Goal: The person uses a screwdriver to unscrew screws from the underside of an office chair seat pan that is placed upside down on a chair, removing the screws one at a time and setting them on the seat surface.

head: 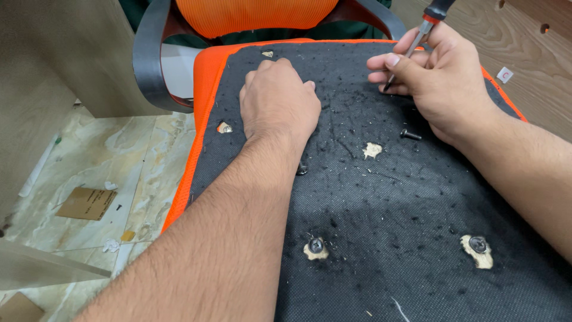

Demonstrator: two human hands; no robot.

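An orange chair seat (205, 89) lies upside down, its underside covered in black fabric (381, 209). My left hand (280, 101) rests flat-fisted on the fabric near its far edge, holding nothing that I can see. My right hand (438, 80) grips a screwdriver (417, 36) with a black and red handle, its tip pressed into the fabric at the far right. A loose black screw (410, 135) lies just beside my right wrist. Two screws (316, 245) (478, 243) sit in torn holes near me. A bare torn hole (372, 149) shows in the middle.
The orange mesh chair back (256, 15) and a grey armrest (149, 59) stand beyond the seat. At the left, marbled floor tiles (113, 173) carry a cardboard scrap (87, 203) and paper bits. Wooden panels (530, 53) flank the right; a beige board (71, 53) stands left.
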